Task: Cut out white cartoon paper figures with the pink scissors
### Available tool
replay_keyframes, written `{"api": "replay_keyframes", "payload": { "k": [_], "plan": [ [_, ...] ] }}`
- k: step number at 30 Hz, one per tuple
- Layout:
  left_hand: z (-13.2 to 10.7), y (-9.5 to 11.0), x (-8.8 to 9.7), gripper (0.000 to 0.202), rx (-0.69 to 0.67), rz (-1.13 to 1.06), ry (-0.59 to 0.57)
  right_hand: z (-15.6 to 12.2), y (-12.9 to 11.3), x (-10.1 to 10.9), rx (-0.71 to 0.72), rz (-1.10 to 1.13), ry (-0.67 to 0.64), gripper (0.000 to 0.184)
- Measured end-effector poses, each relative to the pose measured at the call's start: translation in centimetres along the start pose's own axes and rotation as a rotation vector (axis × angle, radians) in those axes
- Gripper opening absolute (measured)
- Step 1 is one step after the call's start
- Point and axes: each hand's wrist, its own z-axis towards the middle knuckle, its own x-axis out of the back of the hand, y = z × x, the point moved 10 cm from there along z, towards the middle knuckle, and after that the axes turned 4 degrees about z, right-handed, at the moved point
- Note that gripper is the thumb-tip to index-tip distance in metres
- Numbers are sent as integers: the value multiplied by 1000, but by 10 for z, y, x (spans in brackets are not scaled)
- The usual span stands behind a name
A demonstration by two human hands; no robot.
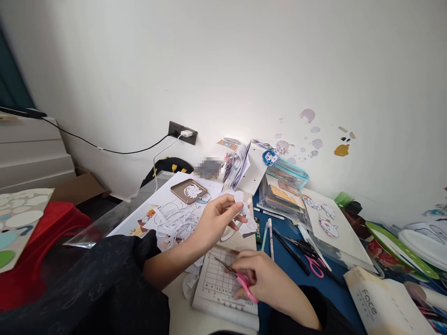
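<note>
My left hand [218,217] is raised over the middle of the desk, thumb and fingers pinching a small white paper cutout [239,196]. Lower and to the right, my right hand [261,275] is closed round the pink handles of a pair of scissors [248,288]. The scissor blades point up and left, apart from the paper, above an open book with a printed grid [218,277]. Beside my left wrist lies a heap of curled white paper scraps [176,225]. Behind it, a brown tray [179,191] holds a drawn cutout.
Pens [270,239] and a second pink-handled pair of scissors [315,267] lie on the blue desk surface. A clear pouch [279,197] and a white board with cutouts [335,218] are at right. A tissue pack [373,298] sits front right. Upright notebooks [253,163] stand by the wall.
</note>
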Motion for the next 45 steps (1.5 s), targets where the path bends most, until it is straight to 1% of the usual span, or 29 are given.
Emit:
{"api": "replay_keyframes", "payload": {
  "k": [4, 5, 6, 7, 8, 10, 11, 12, 14, 16, 20, 22, 26, 29, 31, 33, 36, 38, 40, 42, 45],
  "plan": [
    [0, 0, 1, 16, 3, 12, 9, 0, 4, -8, -24, 64, -76, 48],
    [0, 0, 1, 16, 3, 16, 11, -1, 3, -9, -25, 85, -85, 50],
    [0, 0, 1, 16, 2, 19, 12, -1, 2, -8, -23, 104, -85, 47],
    [-1, 0, 1, 16, -1, 20, 12, -2, -1, -5, -16, 123, -71, 41],
    [-1, 0, 0, 15, -5, 20, 10, -2, -3, 0, -5, 142, -37, 31],
    [-1, 0, -1, 16, -14, 14, 1, -3, -6, 17, 19, 177, 95, 8],
    [-1, 0, -2, 17, -19, 9, -7, -4, -6, 28, 30, 196, 186, 6],
    [-2, 0, -3, 18, -23, 5, -17, -6, -5, 39, 37, 217, 279, 14],
    [-3, 2, -7, 18, -34, 2, -52, -9, -2, 55, 54, 266, 430, 22],
    [-5, 3, -14, 17, -48, 7, -104, -9, 2, 62, 77, 333, 501, 23],
    [-15, 4, -31, 14, -86, 59, -225, -6, 9, 58, 115, 553, 521, 33],
    [-21, 5, -39, 15, -119, 111, -279, -4, 13, 55, 124, 663, 520, 34],
    [-32, 10, -50, 13, -230, 257, -367, -4, 18, 54, 140, 793, 516, 23],
    [-38, 18, -54, 7, -359, 377, -384, -6, 16, 56, 169, 847, 510, 18],
    [-40, 24, -53, 8, -460, 447, -370, -9, 13, 58, 195, 881, 519, 18],
    [-41, 30, -50, 9, -563, 506, -322, -13, 9, 63, 223, 919, 545, 17],
    [-42, 42, -38, 14, -720, 578, -191, -19, 5, 72, 267, 978, 610, 17],
    [-45, 50, -30, 20, -837, 614, -104, -21, 3, 75, 286, 1008, 637, 20],
    [-50, 58, -25, 23, -953, 651, -28, -20, 1, 74, 286, 1014, 624, 25],
    [-55, 64, -23, 24, -1048, 698, 38, -18, -1, 69, 274, 993, 583, 27],
    [-62, 67, -25, 25, -1148, 781, 81, -15, -3, 62, 274, 951, 530, 17]
  ]
}}
